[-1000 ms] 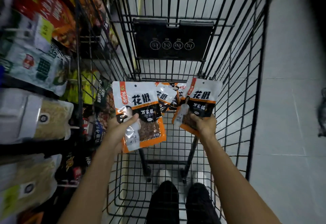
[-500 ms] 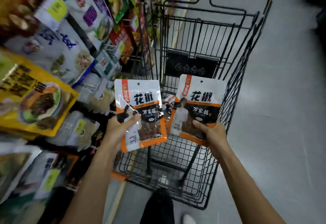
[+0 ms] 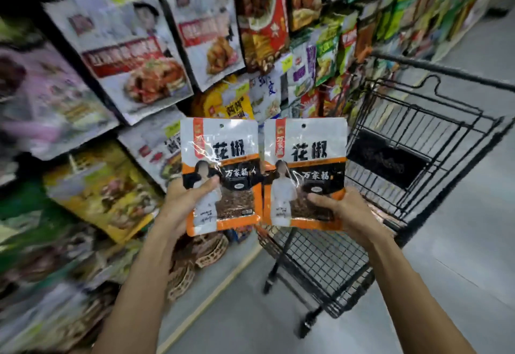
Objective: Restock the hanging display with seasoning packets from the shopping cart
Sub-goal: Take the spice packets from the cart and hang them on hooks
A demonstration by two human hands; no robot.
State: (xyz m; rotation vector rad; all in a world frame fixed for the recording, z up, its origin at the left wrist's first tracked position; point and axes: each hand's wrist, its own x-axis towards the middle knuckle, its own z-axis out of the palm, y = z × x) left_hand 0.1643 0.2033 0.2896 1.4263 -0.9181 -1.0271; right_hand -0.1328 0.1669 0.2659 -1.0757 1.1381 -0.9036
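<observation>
I hold two identical seasoning packets side by side, upright, white on top with black characters and an orange border below. My left hand [image 3: 186,200] grips the left seasoning packet [image 3: 223,155] at its lower left. My right hand [image 3: 341,211] grips the right seasoning packet [image 3: 306,155] at its lower right. Each packet has a small hang hole at the top. The black wire shopping cart [image 3: 423,142] stands to the right, behind the packets. The hanging display [image 3: 133,55] of food bags fills the left and top, blurred.
Large hanging bags crowd the left side from top to bottom. Woven basket-like items [image 3: 195,259] sit low by the display's foot. Grey tiled floor [image 3: 459,242] stretches to the right of the cart and beneath my arms.
Both hands have lifted the packets up and away from the cart toward the display, and brought them edge to edge. My view has swung up and left, showing more of the hanging bags.
</observation>
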